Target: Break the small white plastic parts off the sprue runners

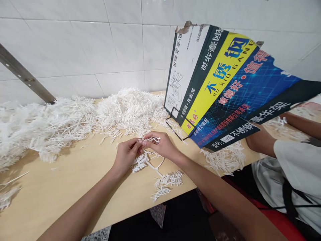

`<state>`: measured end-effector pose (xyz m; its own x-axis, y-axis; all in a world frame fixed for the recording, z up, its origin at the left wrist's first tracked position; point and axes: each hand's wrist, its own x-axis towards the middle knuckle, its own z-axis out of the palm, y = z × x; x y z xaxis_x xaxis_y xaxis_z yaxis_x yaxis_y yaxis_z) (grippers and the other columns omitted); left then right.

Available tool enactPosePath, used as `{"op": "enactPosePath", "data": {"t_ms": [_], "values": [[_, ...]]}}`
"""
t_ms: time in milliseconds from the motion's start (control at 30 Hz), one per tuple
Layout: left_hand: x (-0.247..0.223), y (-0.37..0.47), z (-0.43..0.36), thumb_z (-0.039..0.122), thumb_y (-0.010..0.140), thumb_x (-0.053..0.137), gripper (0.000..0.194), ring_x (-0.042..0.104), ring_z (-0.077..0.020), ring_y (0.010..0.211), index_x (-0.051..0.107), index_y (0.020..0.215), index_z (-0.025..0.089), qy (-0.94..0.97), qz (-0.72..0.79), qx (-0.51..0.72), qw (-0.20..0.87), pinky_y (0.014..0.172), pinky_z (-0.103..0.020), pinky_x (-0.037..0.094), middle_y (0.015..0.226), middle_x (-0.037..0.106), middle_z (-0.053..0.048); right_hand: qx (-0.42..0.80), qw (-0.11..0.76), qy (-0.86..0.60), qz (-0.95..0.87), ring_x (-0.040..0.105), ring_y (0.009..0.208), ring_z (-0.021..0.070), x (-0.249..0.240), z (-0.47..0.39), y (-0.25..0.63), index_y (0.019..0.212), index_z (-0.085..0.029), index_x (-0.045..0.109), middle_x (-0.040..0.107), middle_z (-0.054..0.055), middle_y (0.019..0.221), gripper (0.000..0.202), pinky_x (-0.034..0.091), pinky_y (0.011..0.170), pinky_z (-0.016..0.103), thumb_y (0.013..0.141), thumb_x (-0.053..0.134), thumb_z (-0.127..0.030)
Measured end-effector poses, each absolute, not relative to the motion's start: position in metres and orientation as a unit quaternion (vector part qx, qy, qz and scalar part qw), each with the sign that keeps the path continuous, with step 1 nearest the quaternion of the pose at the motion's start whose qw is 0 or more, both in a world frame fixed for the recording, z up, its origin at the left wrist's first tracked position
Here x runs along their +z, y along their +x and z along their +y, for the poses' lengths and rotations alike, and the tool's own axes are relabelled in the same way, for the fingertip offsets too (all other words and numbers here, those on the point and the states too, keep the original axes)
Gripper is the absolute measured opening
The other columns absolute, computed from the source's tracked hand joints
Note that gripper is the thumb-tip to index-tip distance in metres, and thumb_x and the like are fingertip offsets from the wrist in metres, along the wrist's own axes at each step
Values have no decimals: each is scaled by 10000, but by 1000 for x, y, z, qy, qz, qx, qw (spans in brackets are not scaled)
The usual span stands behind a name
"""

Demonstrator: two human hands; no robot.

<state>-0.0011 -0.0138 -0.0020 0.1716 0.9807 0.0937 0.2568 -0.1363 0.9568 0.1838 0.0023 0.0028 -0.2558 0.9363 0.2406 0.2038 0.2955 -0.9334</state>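
Note:
My left hand (126, 154) and my right hand (162, 144) meet above the table, fingertips pinched together on a white branched plastic sprig (157, 169). Its thin stems fork out below the fingers, and the needle-like tufts at their ends lie toward the table's front edge. A short piece of the sprig (155, 138) also shows over the right fingers. Exactly where the fingertips grip is partly hidden by the fingers themselves. Just beyond both hands rises a large heap of similar white sprigs (130, 110).
A printed cardboard sheet (215, 87) stands tilted at the right, with a black wire frame (179, 125) at its foot. More white pieces (225, 157) lie beside it. Behind the cardboard sits another person in a white sleeve (298, 164). A tiled wall (125, 47) backs the wooden table (100, 190).

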Motion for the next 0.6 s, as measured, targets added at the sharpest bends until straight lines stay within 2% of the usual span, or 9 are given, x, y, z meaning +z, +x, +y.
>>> {"op": "enactPosePath", "data": {"t_ms": [167,233,300,433,500,600], "values": [[-2,-3,-16,376,972,549,355,440,-116,562,563,677,181,715,497,384,308,571,-258,320,580,513,24,396,395,-422,-714,598,778,163,0,8,191,843,-167,731,693,13,797,358,415,707,258,882,717,-523],[-2,-5,-15,391,964,563,366,418,-120,579,533,664,184,722,486,383,309,576,-261,298,584,480,25,426,353,-399,-732,548,746,150,1,10,195,812,-162,697,620,-9,732,408,384,694,254,897,688,-561],[-3,-6,-14,443,958,579,388,386,-120,574,535,672,183,706,457,376,389,565,-262,276,587,444,28,484,313,-359,-735,488,714,134,3,11,199,807,-162,661,553,-22,715,439,353,671,250,909,660,-589],[-3,-6,-16,545,874,691,453,313,-103,538,522,663,180,609,341,362,618,540,-265,232,574,379,44,613,253,-247,-707,380,654,107,10,8,206,783,-153,594,459,-38,699,453,286,622,252,906,668,-582],[-3,-6,-18,534,832,748,461,337,-106,552,532,647,172,572,293,364,674,553,-271,244,585,403,33,649,239,-212,-690,372,644,104,12,6,207,757,-149,577,455,-37,686,451,276,618,259,899,687,-562],[-1,-8,-18,497,817,780,423,393,-114,565,591,649,158,546,238,385,705,580,-284,281,607,468,9,689,246,-164,-662,418,651,114,12,4,208,734,-147,580,493,-20,692,450,307,631,270,888,703,-552]]}}
